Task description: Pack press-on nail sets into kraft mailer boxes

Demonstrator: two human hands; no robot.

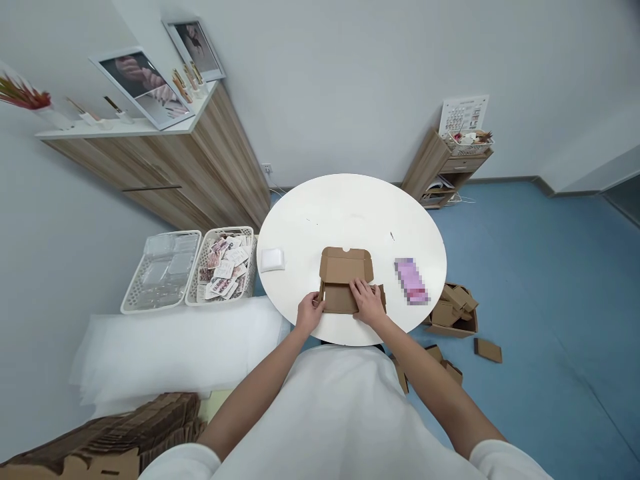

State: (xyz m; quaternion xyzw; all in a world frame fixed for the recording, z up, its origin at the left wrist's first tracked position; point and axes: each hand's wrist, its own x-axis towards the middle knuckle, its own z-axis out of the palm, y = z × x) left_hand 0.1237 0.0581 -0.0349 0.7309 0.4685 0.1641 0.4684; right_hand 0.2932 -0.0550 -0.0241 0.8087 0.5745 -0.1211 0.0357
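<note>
A brown cardboard mailer box lies on the white round table in front of me, its lid laid back away from me and its base partly folded. My left hand grips the left side of the box, thumb and fingers closed on the edge. Across the right part of the base rests my right hand, its fingers bent inward and holding the cardboard, with a side flap sticking out beyond the wrist. What lies under the right palm is hidden.
On the table are a white folded packet and a pixelated purple item. Baskets of clear cases and printed cards stand left, above white sheets and stacked flat cardboard. Folded boxes fill a carton at right.
</note>
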